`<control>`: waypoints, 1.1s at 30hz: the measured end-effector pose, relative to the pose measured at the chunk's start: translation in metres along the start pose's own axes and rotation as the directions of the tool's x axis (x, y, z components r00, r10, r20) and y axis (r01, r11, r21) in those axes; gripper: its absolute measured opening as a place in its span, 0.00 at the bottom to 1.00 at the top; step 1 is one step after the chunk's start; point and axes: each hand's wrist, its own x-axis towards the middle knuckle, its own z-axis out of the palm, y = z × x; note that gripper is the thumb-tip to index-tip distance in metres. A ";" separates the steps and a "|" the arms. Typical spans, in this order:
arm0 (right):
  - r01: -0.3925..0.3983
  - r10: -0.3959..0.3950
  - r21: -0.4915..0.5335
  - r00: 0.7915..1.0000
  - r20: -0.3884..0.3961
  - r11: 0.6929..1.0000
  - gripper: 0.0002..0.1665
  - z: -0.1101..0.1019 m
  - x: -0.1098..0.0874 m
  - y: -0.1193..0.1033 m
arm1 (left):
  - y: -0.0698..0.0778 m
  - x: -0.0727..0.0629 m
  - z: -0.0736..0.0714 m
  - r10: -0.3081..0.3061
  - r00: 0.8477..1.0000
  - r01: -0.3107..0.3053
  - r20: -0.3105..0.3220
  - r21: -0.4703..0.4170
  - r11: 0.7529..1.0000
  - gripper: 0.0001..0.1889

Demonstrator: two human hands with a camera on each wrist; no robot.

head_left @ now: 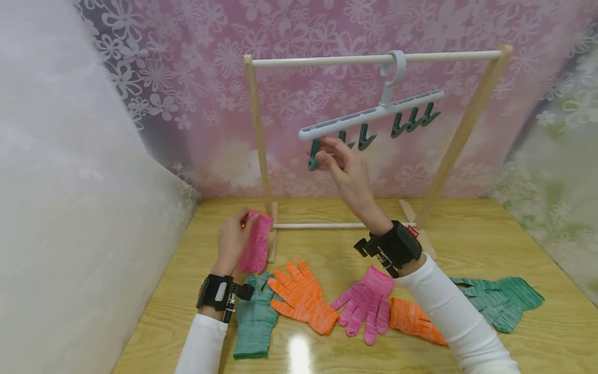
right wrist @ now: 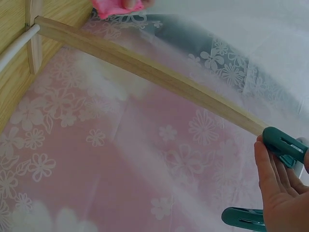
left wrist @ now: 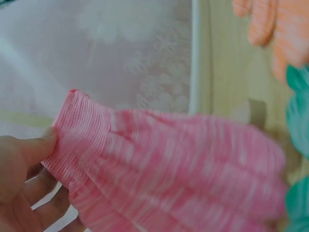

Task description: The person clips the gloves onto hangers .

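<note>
My left hand (head_left: pixel 231 243) pinches a pink knit glove (head_left: pixel 258 241) by its cuff, above the left part of the table. In the left wrist view the thumb lies on the ribbed cuff (left wrist: pixel 79 137), and the glove's body stretches away to the right. My right hand (head_left: pixel 352 179) is raised to the left end of a white hanger (head_left: pixel 334 125), which tilts down to the left. Its thumb and fingers pinch the leftmost green clip (head_left: pixel 314 156). The right wrist view shows that clip (right wrist: pixel 282 142) between fingers and thumb, with another clip (right wrist: pixel 241 218) below.
The hanger hooks over the white rail (head_left: pixel 317 61) of a wooden stand (head_left: pixel 261 140). Several more green clips (head_left: pixel 364 139) hang along it. Across the front of the table lie green (head_left: pixel 254 327), orange (head_left: pixel 306 306) and pink gloves (head_left: pixel 369 301), plus another orange (head_left: pixel 413 318) and green glove (head_left: pixel 506 298).
</note>
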 end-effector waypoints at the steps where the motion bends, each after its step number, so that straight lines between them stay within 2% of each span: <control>1: -0.004 0.004 -0.003 1.000 0.002 1.000 0.21 -0.001 -0.001 0.000 | 0.004 0.000 -0.001 0.008 1.000 -0.008 -0.012 -0.013 1.000 0.13; 4: 0.002 -0.002 -0.009 1.000 0.010 1.000 0.21 -0.002 -0.002 -0.001 | 0.017 0.001 -0.004 0.052 0.997 -0.054 -0.049 -0.050 0.997 0.13; 7: 0.014 -0.014 -0.001 1.000 0.015 1.000 0.20 -0.002 -0.001 -0.001 | 0.027 0.003 -0.007 0.110 0.992 -0.113 -0.068 -0.049 0.992 0.13; 10: 0.013 -0.013 0.024 1.000 0.017 1.000 0.19 -0.002 0.000 0.000 | 0.036 0.003 -0.006 0.165 0.984 -0.167 -0.064 -0.033 0.985 0.13; 13: -0.001 0.000 0.056 1.000 0.018 0.998 0.19 -0.001 0.001 -0.001 | 0.042 0.002 -0.004 0.192 0.980 -0.194 -0.055 -0.039 0.980 0.12; 20: -0.015 0.011 0.112 0.999 0.034 0.994 0.19 0.002 0.002 -0.002 | 0.055 -0.001 -0.002 0.216 0.975 -0.220 -0.048 -0.110 0.969 0.11; 24: -0.003 -0.001 0.115 0.999 0.036 0.993 0.19 0.003 0.002 -0.002 | 0.064 -0.001 -0.003 0.213 0.977 -0.213 -0.019 -0.142 0.967 0.09; 33: -0.014 0.013 0.165 1.000 0.008 0.986 0.18 0.004 0.003 -0.005 | 0.084 0.006 -0.006 0.216 0.976 -0.209 0.025 -0.168 0.963 0.10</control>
